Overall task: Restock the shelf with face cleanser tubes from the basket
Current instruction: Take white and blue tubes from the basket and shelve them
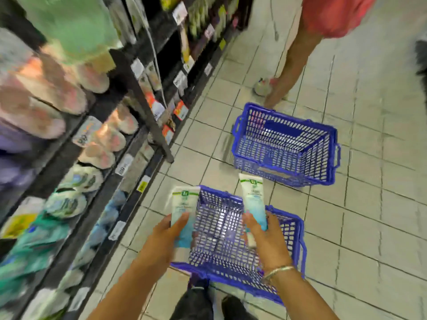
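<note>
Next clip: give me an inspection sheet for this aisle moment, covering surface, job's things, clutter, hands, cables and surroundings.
Surface: pale tiled floor.
Job's things: near blue plastic mesh basket, no tubes seen inside; white-and-blue cleanser tube on the left; matching tube on the right.
Clutter: second blue mesh basket, looks empty.
Hands: left hand grips the left tube; right hand grips the right tube.
Cables: thin pale cord hanging by the shelves.
Surroundings: dark stocked shelving, blurred; another person's legs.

Bare arms, thin metal bangle (278,271) on rt wrist.
</note>
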